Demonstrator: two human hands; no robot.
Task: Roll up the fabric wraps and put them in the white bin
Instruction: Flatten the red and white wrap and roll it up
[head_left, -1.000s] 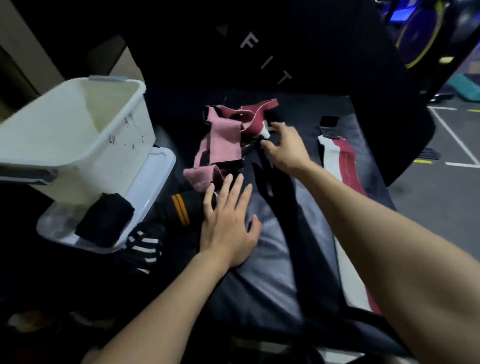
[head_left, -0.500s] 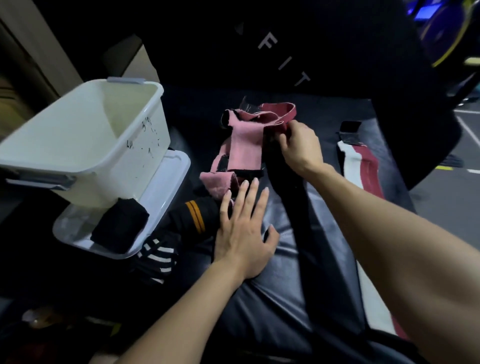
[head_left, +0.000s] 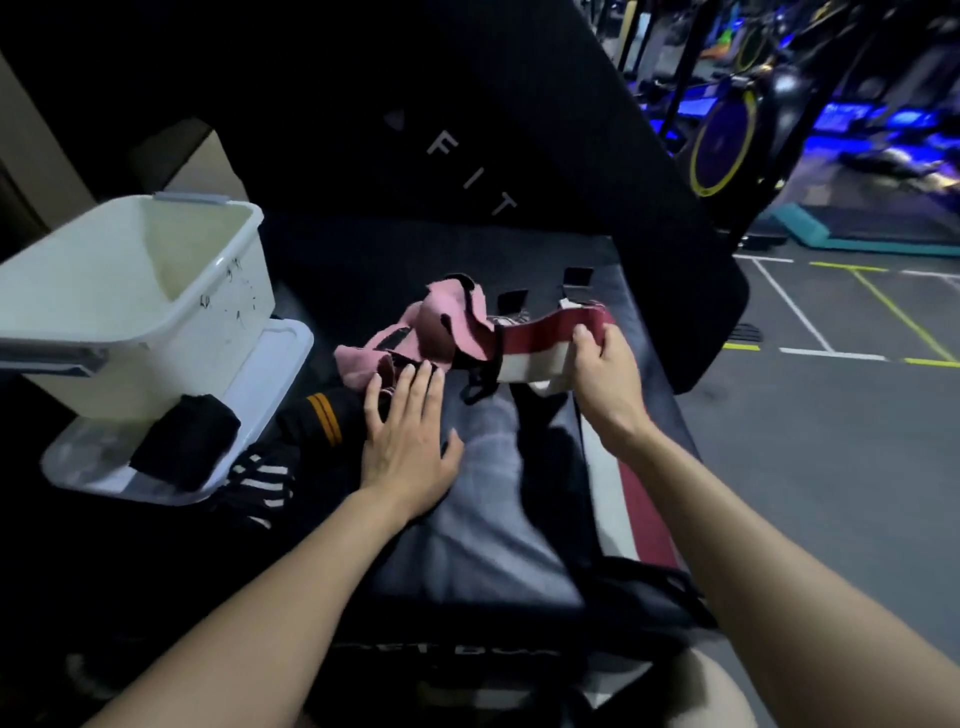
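The right hand (head_left: 602, 364) pinches the folded end of the long maroon-and-white fabric wrap (head_left: 535, 345), lifted just above the dark padded bench (head_left: 483, 519), while the left hand (head_left: 408, 441) lies flat, fingers straight, holding nothing, beside the crumpled pink fabric wraps (head_left: 415, 338). Pulling could snag the wrap's black loop on the pink pile and drag it along, and the white plastic bin (head_left: 135, 291) sits well apart at left. White letters "FIT" show on the black backrest pad (head_left: 467, 171); the bin's marks are unreadable.

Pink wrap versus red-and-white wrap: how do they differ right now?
The pink wrap lies crumpled in a heap on the pad; the red-and-white wrap is stretched out flat. The right hand grips the red-and-white wrap; the pink one is not gripped. Neither is rolled.
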